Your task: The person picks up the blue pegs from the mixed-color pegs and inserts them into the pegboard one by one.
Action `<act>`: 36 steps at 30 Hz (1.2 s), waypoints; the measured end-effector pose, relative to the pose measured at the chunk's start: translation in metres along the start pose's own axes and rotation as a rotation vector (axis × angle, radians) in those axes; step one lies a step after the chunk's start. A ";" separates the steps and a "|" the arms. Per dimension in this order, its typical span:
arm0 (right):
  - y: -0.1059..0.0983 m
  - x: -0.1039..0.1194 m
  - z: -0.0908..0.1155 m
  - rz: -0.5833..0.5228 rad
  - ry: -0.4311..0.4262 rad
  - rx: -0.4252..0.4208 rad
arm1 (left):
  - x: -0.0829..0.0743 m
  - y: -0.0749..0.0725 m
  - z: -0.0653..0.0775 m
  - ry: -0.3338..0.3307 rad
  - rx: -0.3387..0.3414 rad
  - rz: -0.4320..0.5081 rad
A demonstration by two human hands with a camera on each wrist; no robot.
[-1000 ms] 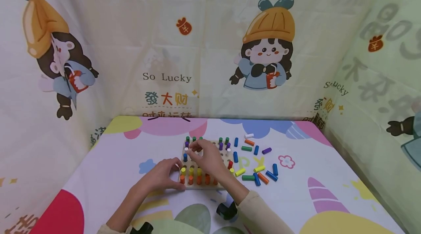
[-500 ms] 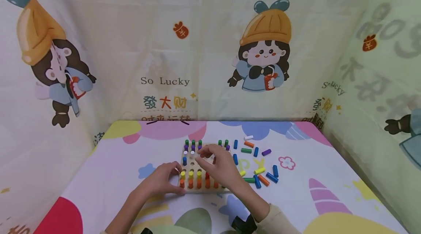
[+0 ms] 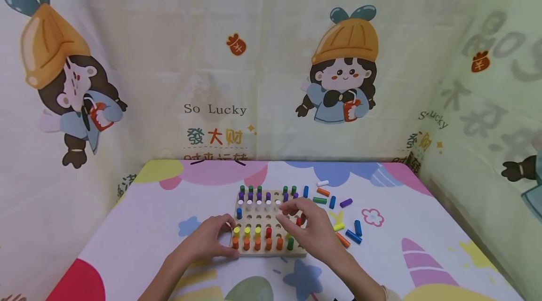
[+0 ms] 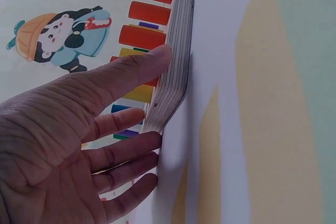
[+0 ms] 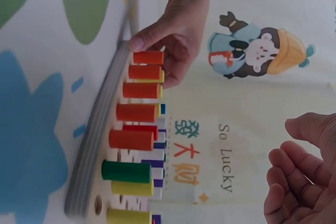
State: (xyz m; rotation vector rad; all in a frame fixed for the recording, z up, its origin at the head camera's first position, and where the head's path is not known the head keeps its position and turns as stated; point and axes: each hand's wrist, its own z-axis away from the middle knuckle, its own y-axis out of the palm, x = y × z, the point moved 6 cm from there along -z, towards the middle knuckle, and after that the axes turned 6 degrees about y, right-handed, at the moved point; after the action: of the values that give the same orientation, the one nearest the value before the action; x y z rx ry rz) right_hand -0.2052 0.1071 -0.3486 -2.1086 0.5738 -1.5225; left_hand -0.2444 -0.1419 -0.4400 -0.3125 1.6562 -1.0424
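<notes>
A wooden pegboard (image 3: 271, 253) lies on the table with coloured pegs standing in rows. Orange pegs (image 3: 257, 243) line the front, ending in a green peg (image 3: 290, 243). Behind them come yellow pegs (image 3: 247, 232) and a red peg (image 3: 268, 233). A lone blue peg (image 3: 239, 213) stands farther back at the left, with white pegs (image 3: 249, 205), purple pegs (image 3: 259, 196) and green pegs (image 3: 251, 189) beyond it. My left hand (image 3: 210, 236) holds the board's front left corner between thumb and fingers. Above the board's right side hovers my right hand (image 3: 311, 225), fingers loosely bent around nothing.
Loose pegs are scattered right of the board, among them a blue peg (image 3: 354, 236), a purple peg (image 3: 346, 202), a green peg (image 3: 319, 200) and a white peg (image 3: 322, 183). A printed cloth (image 3: 275, 80) hangs behind the table.
My right hand has moved right across the board, from its left side to its right side, uncovering the white row. The left hand stays at the corner. The head view has shifted slightly.
</notes>
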 end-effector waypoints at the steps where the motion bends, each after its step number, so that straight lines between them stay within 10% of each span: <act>1: -0.003 -0.001 0.002 0.011 -0.002 -0.004 | 0.000 0.000 -0.001 0.002 -0.001 0.000; 36: -0.044 -0.050 0.040 0.262 0.092 -0.012 | 0.000 -0.009 -0.006 -0.032 0.004 -0.015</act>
State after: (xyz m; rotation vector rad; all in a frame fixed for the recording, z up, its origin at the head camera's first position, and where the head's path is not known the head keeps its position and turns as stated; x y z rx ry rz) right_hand -0.1796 0.1770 -0.3708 -1.8923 0.8585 -1.4734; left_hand -0.2518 -0.1439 -0.4330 -0.3374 1.6251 -1.0467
